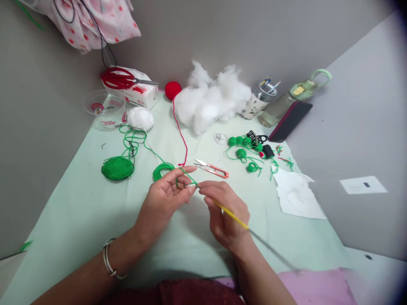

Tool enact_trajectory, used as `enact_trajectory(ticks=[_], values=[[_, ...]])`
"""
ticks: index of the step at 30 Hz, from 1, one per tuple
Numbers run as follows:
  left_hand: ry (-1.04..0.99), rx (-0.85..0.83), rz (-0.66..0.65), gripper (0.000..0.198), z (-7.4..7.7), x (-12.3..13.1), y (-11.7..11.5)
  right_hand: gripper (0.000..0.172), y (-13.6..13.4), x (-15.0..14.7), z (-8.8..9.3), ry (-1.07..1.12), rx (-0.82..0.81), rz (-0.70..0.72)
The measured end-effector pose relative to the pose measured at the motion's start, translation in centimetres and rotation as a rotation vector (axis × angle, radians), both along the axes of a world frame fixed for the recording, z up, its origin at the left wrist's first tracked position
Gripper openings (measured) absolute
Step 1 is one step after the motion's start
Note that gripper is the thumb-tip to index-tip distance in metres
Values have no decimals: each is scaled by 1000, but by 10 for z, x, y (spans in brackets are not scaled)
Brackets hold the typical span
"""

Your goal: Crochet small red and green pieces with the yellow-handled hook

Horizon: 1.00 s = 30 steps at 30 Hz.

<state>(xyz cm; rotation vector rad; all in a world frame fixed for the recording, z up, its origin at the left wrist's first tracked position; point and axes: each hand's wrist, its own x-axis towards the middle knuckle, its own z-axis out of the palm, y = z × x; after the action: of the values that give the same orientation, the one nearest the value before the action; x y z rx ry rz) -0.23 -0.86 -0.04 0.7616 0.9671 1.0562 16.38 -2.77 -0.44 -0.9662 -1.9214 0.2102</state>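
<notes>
My left hand (pixel 165 192) pinches a small piece of work between thumb and fingers, with green yarn (pixel 190 176) running over the index finger. In my right hand (pixel 227 212) is a crochet hook (pixel 233 217) with a yellow handle, its tip meeting the yarn at the left fingertips. The work itself is mostly covered by fingers; a bit of white shows there. A loose green coil (pixel 159 171) lies just behind my left hand, and its strand leads toward a green yarn ball (pixel 117 168). Orange-handled thread snips (pixel 213 169) rest beyond my fingers.
White stuffing (pixel 213 101) is heaped at the back beside a red yarn ball (pixel 173 90). Red scissors (pixel 124 79) lie on a box, near white yarn (pixel 140 118). Several green crocheted balls (pixel 241 153), a phone (pixel 291 121), a bottle (pixel 282 101) and tissue (pixel 297 195) are right.
</notes>
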Motion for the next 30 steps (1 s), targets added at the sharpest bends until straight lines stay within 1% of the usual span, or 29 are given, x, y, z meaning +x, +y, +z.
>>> enact_trajectory(ticks=[2,4,6,8,10,12,15,18,20,21,22,23,25,27,28,30], values=[[-78,-39,-17,44,2,1,-1,30,-2,0,-1,-118,58,-38],[-193,-123,-80,46,4,1,0,32,-4,0,0,-133,73,-54],[-295,-230,-138,44,6,-1,3,32,-4,1,2,21,-3,-52],[-338,-287,-142,42,8,-3,5,27,0,1,4,293,-131,-47],[-320,-265,-122,41,9,-5,7,23,4,1,5,510,-256,-7],[-269,-204,-123,39,9,-6,6,21,8,-1,5,572,-327,42],[-167,-112,-102,37,8,-4,3,22,9,-4,4,480,-325,37],[-141,-78,-63,41,5,-1,0,29,2,-5,1,281,-201,-10],[-215,-138,-86,41,2,0,1,32,-1,-4,0,102,-110,-32],[-266,-189,-110,40,1,0,1,33,-2,-3,1,54,-88,-36],[-315,-239,-130,37,1,-1,3,32,-2,-1,1,55,-87,-40],[-355,-278,-137,34,1,-1,4,30,-1,0,3,104,-109,-43],[-386,-308,-122,30,1,-3,7,25,2,2,5,308,-185,-53],[-346,-273,-93,30,2,-4,8,21,6,2,7,499,-277,-21],[-307,-241,-88,31,2,-4,8,19,8,1,7,549,-325,11],[-216,-173,-94,33,4,-3,6,17,10,-1,6,578,-396,65]])
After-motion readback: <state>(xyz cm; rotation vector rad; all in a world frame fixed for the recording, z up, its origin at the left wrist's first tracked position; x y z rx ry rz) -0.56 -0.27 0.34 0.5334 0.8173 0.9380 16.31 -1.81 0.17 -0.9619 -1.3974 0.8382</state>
